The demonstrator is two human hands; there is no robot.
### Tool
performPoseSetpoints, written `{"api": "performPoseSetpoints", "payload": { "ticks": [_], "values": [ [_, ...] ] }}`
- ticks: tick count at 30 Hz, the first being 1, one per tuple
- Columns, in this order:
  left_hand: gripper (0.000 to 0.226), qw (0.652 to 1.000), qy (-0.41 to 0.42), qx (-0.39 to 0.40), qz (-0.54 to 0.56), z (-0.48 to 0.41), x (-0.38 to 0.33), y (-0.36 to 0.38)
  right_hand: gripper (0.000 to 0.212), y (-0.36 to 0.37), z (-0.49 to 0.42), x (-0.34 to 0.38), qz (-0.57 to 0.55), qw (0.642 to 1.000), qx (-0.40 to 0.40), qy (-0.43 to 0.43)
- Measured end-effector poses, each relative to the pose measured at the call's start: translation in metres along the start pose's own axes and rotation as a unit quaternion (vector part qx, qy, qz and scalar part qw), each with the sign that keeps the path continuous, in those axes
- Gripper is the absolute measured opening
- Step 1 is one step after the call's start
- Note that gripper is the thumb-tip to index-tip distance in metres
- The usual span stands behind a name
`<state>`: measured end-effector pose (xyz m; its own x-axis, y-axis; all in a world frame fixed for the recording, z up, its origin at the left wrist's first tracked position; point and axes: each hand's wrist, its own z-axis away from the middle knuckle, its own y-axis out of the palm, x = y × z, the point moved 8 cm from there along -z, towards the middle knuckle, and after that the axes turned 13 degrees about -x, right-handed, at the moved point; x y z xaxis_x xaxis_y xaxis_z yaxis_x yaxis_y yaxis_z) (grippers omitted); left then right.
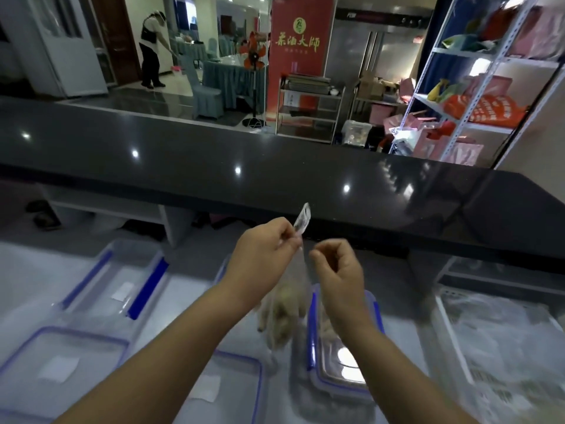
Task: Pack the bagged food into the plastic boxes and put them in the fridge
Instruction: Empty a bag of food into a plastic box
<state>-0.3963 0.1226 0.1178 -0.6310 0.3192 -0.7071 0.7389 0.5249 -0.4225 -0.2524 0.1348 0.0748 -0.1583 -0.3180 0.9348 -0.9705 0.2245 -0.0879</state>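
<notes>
Left grip: thumb and fingertips of left hand [263, 255] pinched tight on the top edge of a clear bag [302, 220], with a twisted tab of film sticking up past the knuckles. Right hand [339, 270] is just beside it with its fingers curled in and the fingertips at the bag neck. Blur hides whether this grip has the film, can't tell. Both hands are raised above the worktop [189, 304]. The bag hangs down between the forearms, and the beige lumpy food [284, 313] sits low in it, motion-blurred. The food is above the gap between the boxes, not inside any. A closed box [336, 381] with blue clips is right of the food, partly under the right forearm. An open box [134, 249] with blue clips is well left, with a white label on its floor. A near-left lid [61, 356] and a middle lid [226, 384], both blue-rimmed, lie flat at the front. Can't tell if boxes sit under them. A white wire basket [446, 325] at far right holds clear plastic. A dark glossy ledge [214, 166] runs across above the worktop. Beyond it are a red banner [301, 56], a rack [477, 87] of bags, and a person [151, 47] bending over.
</notes>
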Motion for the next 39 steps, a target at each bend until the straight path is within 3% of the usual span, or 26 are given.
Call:
{"api": "performPoseSetpoints", "payload": {
  "ticks": [1,3,5,7,9,14,20,27,32,34,36,39],
  "values": [
    [0.015,1.0,0.005,0.007,0.007,-0.003,0.007,-0.007,0.003,0.012,0.013,-0.014,0.011,1.0,0.01,0.016],
    [0.013,1.0,0.015,0.018,0.017,-0.009,0.02,-0.017,0.017,0.033,0.032,-0.036,0.052,0.998,0.014,0.02],
    [0.012,0.999,0.022,0.027,0.032,-0.016,0.031,-0.026,0.017,0.053,0.038,-0.045,0.086,0.996,0.009,0.011],
    [0.011,0.998,0.03,0.034,0.046,-0.022,0.039,-0.034,0.005,0.072,0.033,-0.05,0.076,0.996,-0.008,0.036],
    [0.011,0.998,0.032,0.036,0.047,-0.027,0.051,-0.043,0.02,0.086,0.027,-0.058,0.081,0.995,-0.027,0.052],
    [0.012,0.999,0.002,0.018,0.041,-0.036,0.09,-0.071,0.019,0.095,0.017,-0.05,0.062,0.995,-0.055,0.062],
    [0.019,0.994,-0.02,0.063,-0.083,-0.023,0.145,-0.068,0.014,0.103,0.0,-0.046,0.121,0.991,-0.036,0.042],
    [0.022,0.971,-0.027,0.149,-0.187,-0.004,0.194,-0.038,0.03,0.128,0.007,-0.072,0.181,0.981,0.024,0.069],
    [0.02,0.951,-0.005,0.212,-0.224,0.006,0.213,-0.014,0.026,0.128,0.008,-0.093,0.144,0.98,0.056,0.123],
    [0.012,0.943,0.047,0.206,-0.257,0.006,0.215,-0.01,0.025,0.118,0.004,-0.098,0.134,0.982,0.028,0.13],
    [0.024,0.936,0.088,0.182,-0.289,0.006,0.213,-0.01,0.023,0.104,0.001,-0.105,0.155,0.979,-0.01,0.13],
    [0.025,0.967,0.111,0.057,-0.222,-0.004,0.195,-0.022,0.032,0.087,0.004,-0.119,0.196,0.971,-0.033,0.129]
  ]
}}
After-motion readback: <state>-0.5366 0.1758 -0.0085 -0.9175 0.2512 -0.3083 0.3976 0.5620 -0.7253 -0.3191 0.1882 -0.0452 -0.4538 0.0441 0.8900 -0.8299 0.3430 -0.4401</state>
